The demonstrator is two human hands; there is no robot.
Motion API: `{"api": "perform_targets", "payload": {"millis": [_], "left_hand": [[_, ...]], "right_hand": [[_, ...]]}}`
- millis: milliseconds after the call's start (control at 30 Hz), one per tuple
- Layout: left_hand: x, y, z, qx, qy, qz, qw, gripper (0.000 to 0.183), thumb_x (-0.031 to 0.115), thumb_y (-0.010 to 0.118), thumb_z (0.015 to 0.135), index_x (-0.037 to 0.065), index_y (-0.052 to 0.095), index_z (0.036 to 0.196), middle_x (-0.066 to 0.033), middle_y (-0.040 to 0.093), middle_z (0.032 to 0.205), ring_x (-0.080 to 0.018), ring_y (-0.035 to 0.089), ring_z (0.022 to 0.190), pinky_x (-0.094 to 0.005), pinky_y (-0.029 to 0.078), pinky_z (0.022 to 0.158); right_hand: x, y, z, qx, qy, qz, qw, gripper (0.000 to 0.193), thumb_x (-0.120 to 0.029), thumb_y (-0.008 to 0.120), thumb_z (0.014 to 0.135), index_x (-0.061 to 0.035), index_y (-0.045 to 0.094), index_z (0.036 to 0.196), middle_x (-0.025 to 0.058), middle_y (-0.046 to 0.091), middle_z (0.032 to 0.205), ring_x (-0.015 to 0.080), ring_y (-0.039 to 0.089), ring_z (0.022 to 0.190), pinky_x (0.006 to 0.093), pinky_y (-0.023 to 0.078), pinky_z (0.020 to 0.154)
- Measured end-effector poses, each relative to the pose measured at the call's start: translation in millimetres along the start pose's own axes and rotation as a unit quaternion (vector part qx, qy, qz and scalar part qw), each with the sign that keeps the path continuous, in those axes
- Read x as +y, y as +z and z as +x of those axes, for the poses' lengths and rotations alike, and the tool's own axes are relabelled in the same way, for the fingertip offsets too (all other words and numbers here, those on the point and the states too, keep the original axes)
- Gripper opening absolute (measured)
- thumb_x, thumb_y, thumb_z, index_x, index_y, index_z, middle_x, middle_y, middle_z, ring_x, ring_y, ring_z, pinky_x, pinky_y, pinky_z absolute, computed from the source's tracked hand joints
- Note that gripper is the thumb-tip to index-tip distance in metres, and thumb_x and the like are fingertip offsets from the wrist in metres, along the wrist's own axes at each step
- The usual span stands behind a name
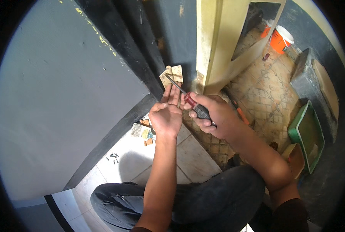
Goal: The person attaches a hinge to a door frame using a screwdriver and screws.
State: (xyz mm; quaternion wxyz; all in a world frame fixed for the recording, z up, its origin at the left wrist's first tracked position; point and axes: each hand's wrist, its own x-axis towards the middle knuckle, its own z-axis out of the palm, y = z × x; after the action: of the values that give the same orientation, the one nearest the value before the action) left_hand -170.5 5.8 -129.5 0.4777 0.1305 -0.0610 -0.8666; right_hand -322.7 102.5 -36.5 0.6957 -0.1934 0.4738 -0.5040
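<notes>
A pale butterfly-shaped hinge (177, 72) sits against the dark door frame (141, 50), its two leaves spread apart. My left hand (167, 119) is palm up below it, fingers stretched out with their tips at the hinge's lower edge; whether they bear its weight I cannot tell. My right hand (220, 118) is closed around the handle of a screwdriver (200, 110) with a red and black grip. The screwdriver's shaft slants up to the left, and its tip meets the hinge's left leaf. Any screw under the tip is too small to make out.
Several dark screws (113, 157) lie on white floor tiles (197, 156) at the left, near small packets (137, 130). A cream door (215, 46) stands right of the frame. Further right are an orange bucket (279, 41), a grey block (304, 73) and a green tray (310, 139).
</notes>
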Motion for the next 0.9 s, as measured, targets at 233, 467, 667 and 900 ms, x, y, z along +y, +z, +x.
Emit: {"api": "perform_targets", "payload": {"millis": [233, 467, 667, 900], "left_hand": [[6.7, 10.2, -5.0, -0.013, -0.012, 0.002, 1.0, 0.082, 0.014, 0.061, 0.07, -0.014, 0.046, 0.146, -0.0275, 0.05, 0.153, -0.0357, 0.042, 0.151, -0.0497, 0.031, 0.128], [1.8, 3.4, -4.0, -0.014, -0.005, 0.001, 1.0, 0.081, 0.015, 0.06, 0.07, -0.012, 0.048, 0.146, -0.0253, 0.052, 0.154, -0.0344, 0.041, 0.153, -0.053, 0.03, 0.128], [-6.7, 5.0, -3.4, 0.002, 0.007, 0.013, 1.0, 0.082, 0.019, 0.06, 0.069, -0.013, 0.053, 0.144, -0.0274, 0.047, 0.162, -0.0382, 0.043, 0.153, -0.0519, 0.032, 0.127], [0.1, 9.2, -4.8, 0.027, -0.013, 0.011, 1.0, 0.079, 0.015, 0.06, 0.068, -0.011, 0.054, 0.143, -0.0228, 0.052, 0.159, -0.0325, 0.043, 0.154, -0.0536, 0.029, 0.128]], "right_hand": [[13.7, 2.9, 1.1, 0.067, -0.075, -0.092, 0.991, 0.023, -0.024, 0.075, 0.101, -0.0041, 0.066, 0.107, 0.0084, 0.068, 0.087, 0.0142, 0.061, 0.061, 0.0307, 0.044, 0.047], [18.8, 2.5, 14.7, 0.167, -0.351, -0.427, 0.817, 0.025, -0.021, 0.072, 0.099, 0.0006, 0.064, 0.09, 0.0201, 0.067, 0.073, 0.0371, 0.07, 0.067, 0.0437, 0.052, 0.058], [12.4, -17.7, 15.6, -0.089, 0.022, 0.183, 0.979, 0.03, -0.037, 0.068, 0.106, -0.0068, 0.068, 0.105, 0.0026, 0.062, 0.082, 0.0047, 0.05, 0.052, 0.0201, 0.035, 0.039], [-0.2, -35.1, -2.2, -0.09, -0.013, -0.041, 0.995, 0.022, -0.028, 0.073, 0.101, -0.0074, 0.07, 0.109, 0.0033, 0.065, 0.082, 0.0081, 0.053, 0.054, 0.0232, 0.036, 0.043]]}}
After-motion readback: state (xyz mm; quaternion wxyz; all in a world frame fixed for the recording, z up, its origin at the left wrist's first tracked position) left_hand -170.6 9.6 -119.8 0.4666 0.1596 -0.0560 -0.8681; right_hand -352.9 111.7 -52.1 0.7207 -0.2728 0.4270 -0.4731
